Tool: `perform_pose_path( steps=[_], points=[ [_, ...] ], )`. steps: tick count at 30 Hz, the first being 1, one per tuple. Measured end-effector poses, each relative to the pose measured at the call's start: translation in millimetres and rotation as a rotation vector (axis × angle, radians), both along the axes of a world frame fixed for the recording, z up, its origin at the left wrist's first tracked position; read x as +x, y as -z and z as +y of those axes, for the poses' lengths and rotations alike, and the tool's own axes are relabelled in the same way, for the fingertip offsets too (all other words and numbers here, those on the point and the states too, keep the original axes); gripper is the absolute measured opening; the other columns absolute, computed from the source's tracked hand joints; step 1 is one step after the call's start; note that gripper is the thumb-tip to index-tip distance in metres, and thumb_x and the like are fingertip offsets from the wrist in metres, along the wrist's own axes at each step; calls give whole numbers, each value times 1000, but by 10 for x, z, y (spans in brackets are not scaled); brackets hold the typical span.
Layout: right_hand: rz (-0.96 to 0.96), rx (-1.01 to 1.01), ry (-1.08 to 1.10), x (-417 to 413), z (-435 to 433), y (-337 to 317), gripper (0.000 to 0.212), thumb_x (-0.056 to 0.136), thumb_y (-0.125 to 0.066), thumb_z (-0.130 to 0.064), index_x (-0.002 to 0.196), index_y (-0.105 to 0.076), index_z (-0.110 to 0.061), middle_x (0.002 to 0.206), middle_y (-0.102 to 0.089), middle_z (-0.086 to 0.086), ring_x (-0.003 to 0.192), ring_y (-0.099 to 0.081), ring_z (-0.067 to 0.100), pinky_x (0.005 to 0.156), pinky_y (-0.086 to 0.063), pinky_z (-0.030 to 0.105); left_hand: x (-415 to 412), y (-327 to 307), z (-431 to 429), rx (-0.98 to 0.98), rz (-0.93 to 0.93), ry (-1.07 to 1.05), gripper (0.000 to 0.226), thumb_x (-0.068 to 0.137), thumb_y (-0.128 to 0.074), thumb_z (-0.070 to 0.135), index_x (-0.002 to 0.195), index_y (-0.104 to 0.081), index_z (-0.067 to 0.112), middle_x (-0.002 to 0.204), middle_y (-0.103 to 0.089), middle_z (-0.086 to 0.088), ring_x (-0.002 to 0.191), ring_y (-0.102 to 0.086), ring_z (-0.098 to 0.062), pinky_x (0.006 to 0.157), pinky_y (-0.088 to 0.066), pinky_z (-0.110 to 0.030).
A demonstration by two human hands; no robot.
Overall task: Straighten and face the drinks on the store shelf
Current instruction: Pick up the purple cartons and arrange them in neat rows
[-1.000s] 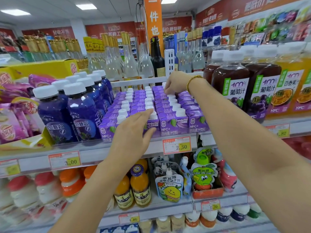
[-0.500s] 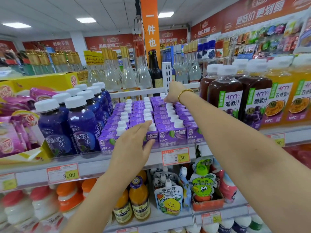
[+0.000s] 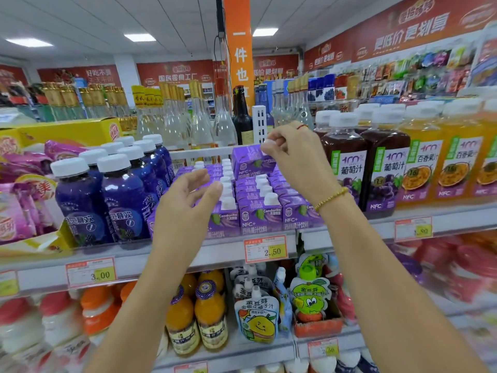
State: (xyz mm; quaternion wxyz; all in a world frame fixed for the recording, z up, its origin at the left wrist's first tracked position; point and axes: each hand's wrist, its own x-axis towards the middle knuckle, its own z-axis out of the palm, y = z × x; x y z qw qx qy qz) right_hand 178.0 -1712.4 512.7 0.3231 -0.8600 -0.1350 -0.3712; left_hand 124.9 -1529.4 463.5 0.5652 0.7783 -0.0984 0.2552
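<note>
Grocery shop, shelves (image 3: pixel 48 278) packed with bottled drinks (image 3: pixel 343 168), price tags (image 3: pixel 265 249), red wall banners (image 3: pixel 403 30)

Glossy card cartons (image 3: pixel 259 216) carry smooth white plastic caps (image 3: pixel 271 198).

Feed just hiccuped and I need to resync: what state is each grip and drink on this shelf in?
raised purple carton: held above the back rows, label forward.
shelved purple cartons: upright in rows, capped.
right-hand grip: pinches the raised carton's white cap.
left-hand grip: relaxed, holding nothing, over the front cartons.
blue bottles: upright, capped.
grape juice bottles: upright, capped, labels out.
</note>
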Motion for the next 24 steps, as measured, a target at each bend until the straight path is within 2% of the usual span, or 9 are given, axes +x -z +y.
perform_pose_path(
  steps=[2,5,7,10,13,15,19,22,24],
  points=[
    [-100,19,-9,-212,-22,96,15,90,-61,-18,99,-65,-7,94,-47,-2,79,-47,11,80,-42,21,-1,-16,-82,-117,88,106,59,80,-63,47,130,-52,18,122,-61,5,104,-63,-7,89,-51,-23],
    [-243,-26,-85,-546,-36,283,17,88,-63,-18,98,-64,-4,95,-52,4,76,-46,9,74,-41,18,-86,8,-249,-246,189,262,84,60,-65,60,128,-55,10,114,-67,-3,96,-68,-11,79,-56,-25],
    [-292,-80,-127,-742,-72,441,20,89,-62,-21,99,-64,-3,96,-53,7,75,-42,3,74,-38,10,-176,73,-346,-243,196,290,76,60,-72,59,121,-60,15,108,-69,-5,94,-69,-14,76,-57,-28],
    [-260,-102,-196,-922,-222,681,25,89,-61,-25,104,-64,-6,103,-52,4,76,-41,-5,75,-34,4,-332,243,-459,-252,220,290,49,61,-73,46,102,-66,20,96,-72,-12,88,-71,-22,69,-58,-27],
    [-59,-92,-296,-1032,-391,894,34,82,-70,-31,112,-63,-17,116,-50,-3,87,-48,-7,76,-37,7,-453,451,-554,-312,305,354,40,64,-71,35,98,-69,14,91,-73,-13,82,-71,-22,66,-58,-25],
    [92,-49,-362,-1080,-476,1039,35,79,-74,-22,112,-62,-21,110,-55,-9,89,-53,2,72,-43,14,-508,577,-583,-301,349,382,36,65,-69,35,95,-70,16,88,-74,-9,82,-71,-19,67,-58,-26],
    [375,284,-460,-1159,-608,1267,35,77,-75,-14,108,-61,-22,99,-65,-2,89,-62,19,79,-54,34,-598,740,-539,-235,436,501,36,71,-61,38,99,-72,18,91,-74,-9,83,-70,-19,68,-58,-26],
    [521,611,-550,-1223,-639,1441,29,79,-71,-5,105,-59,-9,87,-64,3,72,-60,14,62,-53,25,-659,850,-457,-228,460,566,30,72,-60,34,99,-71,24,88,-75,-6,80,-71,-16,67,-56,-21],
    [585,782,-545,-1267,-597,1570,30,78,-73,-11,101,-57,-5,77,-61,1,57,-52,11,52,-46,19,-693,937,-434,-233,458,560,29,72,-62,27,99,-70,23,87,-75,-4,79,-71,-13,66,-55,-18]
  ],
)
